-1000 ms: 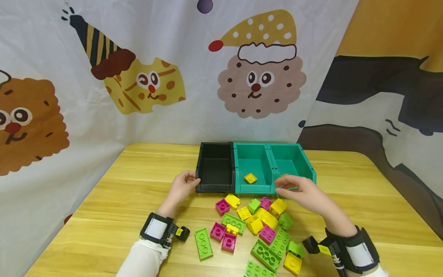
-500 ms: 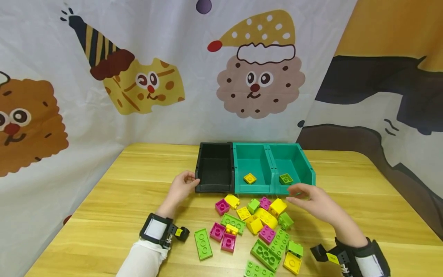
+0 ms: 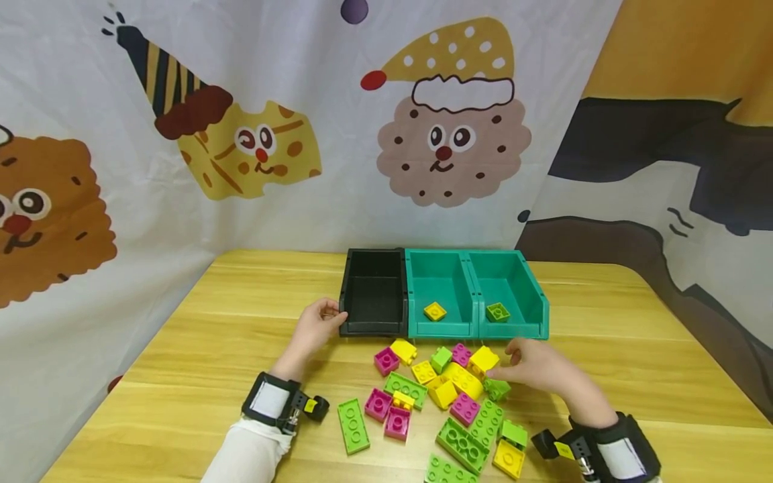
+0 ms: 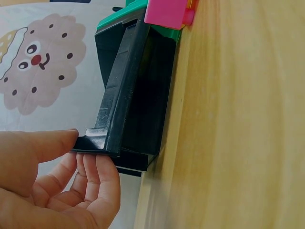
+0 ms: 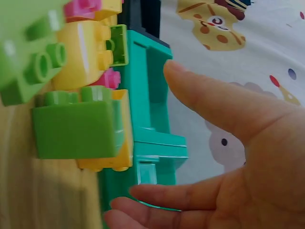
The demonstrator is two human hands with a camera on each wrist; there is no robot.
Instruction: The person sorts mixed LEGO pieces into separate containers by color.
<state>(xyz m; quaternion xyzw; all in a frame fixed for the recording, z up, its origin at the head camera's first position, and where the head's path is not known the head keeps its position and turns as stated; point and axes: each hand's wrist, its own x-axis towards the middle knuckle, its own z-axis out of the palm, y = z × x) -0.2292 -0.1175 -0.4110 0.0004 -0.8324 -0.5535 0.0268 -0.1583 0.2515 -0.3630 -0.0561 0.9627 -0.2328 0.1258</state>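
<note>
My left hand (image 3: 315, 329) grips the front left corner of a black bin (image 3: 374, 329); in the left wrist view, the thumb lies on one side of its rim and the fingers on the other. Over the right side of a pile of toy building bricks is my right hand (image 3: 534, 365), thumb and fingers spread apart with nothing between them. Nearest to it are a yellow brick (image 3: 483, 359) and a green brick (image 3: 496, 389), partly behind the fingertips. In the right wrist view, a green brick (image 5: 74, 131) stands close before the open hand.
Two teal bins adjoin the black one: the middle bin (image 3: 443, 329) holds a yellow brick (image 3: 435, 311), the right bin (image 3: 513, 331) a green brick (image 3: 498, 312). Pink, yellow and green bricks lie scattered before them on the wooden table (image 3: 229, 335). A printed cloth (image 3: 338, 215) hangs behind.
My right hand has drawn back from the right teal bin, uncovering the green brick in it, then moved down and left to the pile. The left hand stays at the black bin.
</note>
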